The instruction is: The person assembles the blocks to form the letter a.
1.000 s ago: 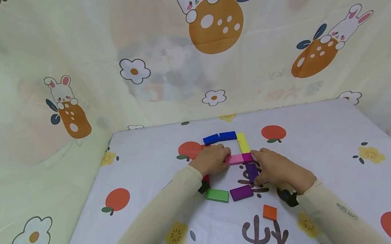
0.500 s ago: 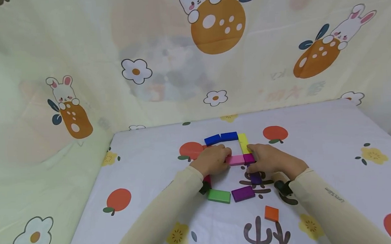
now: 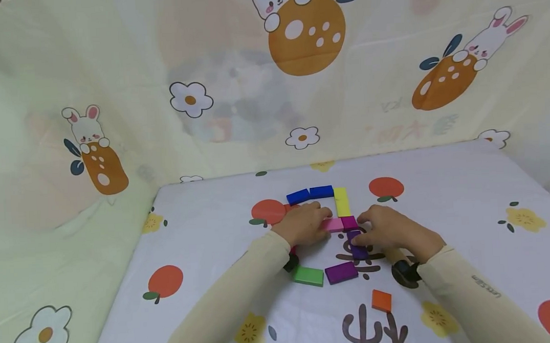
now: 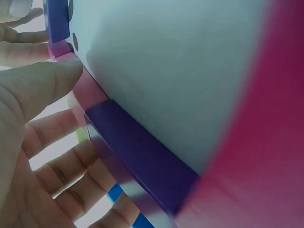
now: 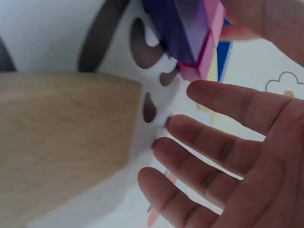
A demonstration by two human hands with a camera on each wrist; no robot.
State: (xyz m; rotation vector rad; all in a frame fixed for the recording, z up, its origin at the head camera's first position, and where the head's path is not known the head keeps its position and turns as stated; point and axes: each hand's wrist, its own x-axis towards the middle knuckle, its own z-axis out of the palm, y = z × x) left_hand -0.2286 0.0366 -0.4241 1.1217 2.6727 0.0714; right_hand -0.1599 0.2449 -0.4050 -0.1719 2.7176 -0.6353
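Note:
My left hand [image 3: 303, 224] pinches a pink block [image 3: 334, 225] between thumb and forefinger. A magenta block [image 3: 349, 222] adjoins its right end, with a dark purple block [image 3: 359, 251] below that. The left wrist view shows another purple block [image 4: 142, 156] joined to the pink one, hidden under the hand in the head view. My right hand [image 3: 388, 230] lies beside this row, fingers straight in the right wrist view. Its forefinger is right at the magenta block, and the thumb overlaps the dark purple block.
Two blue blocks [image 3: 321, 192] and a yellow block [image 3: 342, 202] form the far outline. A green block [image 3: 309, 276], a violet block [image 3: 341, 273] and an orange block [image 3: 381, 300] lie nearer. A light wooden piece [image 5: 66, 142] is close under the right wrist.
My right hand moved left onto the magenta block, then drew back to the right, its thumb now over the dark purple block. The left hand has barely shifted on the pink block.

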